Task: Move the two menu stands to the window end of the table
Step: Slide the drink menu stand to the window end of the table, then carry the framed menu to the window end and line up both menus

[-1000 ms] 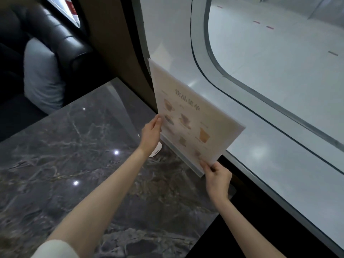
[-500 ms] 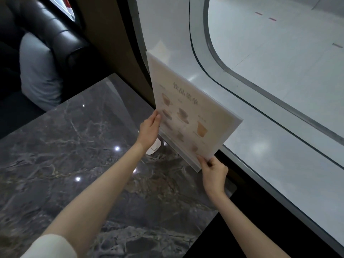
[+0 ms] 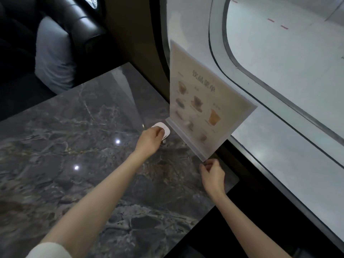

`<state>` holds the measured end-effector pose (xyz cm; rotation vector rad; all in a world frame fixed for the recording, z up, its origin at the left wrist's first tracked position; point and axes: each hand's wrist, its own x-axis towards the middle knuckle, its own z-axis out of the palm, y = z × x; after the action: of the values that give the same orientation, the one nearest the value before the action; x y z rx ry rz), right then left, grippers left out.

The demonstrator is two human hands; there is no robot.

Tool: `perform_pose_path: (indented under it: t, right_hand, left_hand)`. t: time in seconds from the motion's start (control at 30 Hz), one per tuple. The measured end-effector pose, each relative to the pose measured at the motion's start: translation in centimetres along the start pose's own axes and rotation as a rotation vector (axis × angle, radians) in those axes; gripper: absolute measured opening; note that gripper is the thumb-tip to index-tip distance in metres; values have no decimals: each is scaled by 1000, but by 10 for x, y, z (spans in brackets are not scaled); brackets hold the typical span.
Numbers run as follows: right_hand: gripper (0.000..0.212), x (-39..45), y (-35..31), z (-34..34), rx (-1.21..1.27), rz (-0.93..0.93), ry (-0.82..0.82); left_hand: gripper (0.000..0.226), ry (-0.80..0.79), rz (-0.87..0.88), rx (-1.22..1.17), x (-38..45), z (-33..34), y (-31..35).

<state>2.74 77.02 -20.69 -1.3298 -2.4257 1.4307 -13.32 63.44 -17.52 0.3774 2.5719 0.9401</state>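
A cream menu stand (image 3: 208,101) with drink pictures stands upright on the dark marble table (image 3: 78,146), at the end by the window. My left hand (image 3: 149,139) is off the stand, loosely curled beside its left base corner. My right hand (image 3: 212,172) is curled just below the stand's near base corner; I cannot tell whether a fingertip still touches it. A faint clear sheet shape (image 3: 123,94) rises from the table left of the stand; it may be a second stand or a reflection.
A small white rounded device (image 3: 162,129) lies on the table against my left hand's fingers. The curved window frame (image 3: 219,53) runs along the right. A black leather seat (image 3: 87,25) with a grey cushion (image 3: 54,58) lies beyond the table's far edge.
Both hands held the menu stand by its edges before. It now rests on the table at the window end, and both hands have come off it and curled.
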Motion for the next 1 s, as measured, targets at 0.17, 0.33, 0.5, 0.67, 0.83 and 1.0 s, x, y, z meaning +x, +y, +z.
perform_pose_path:
  t: [0.17,0.33,0.5,0.67,0.83,1.0]
  right_hand:
    - [14,-20,-21,27,-194,-126,-182]
    - [18,-63,-64,66,-346,-398,-300]
    - [35,-127,-108,117,-510,-685,-394]
    - [59,-202,-144,172,-587,-1006,-413]
    - [80,-279,-166,227,-547,-1178,-526]
    - [91,-341,-175,274,-422,-1199,-695]
  left_hand:
    - [27,63,36,198,-42,-29,-39]
    - [34,173,65,534,-94,-75,-77]
    - [34,297,34,681,-170,-125,-124]
    - [43,414,73,746,-250,-175,-172]
    - [53,668,210,844,-321,-216,-220]
    - [68,967,124,821,-368,-247,-282]
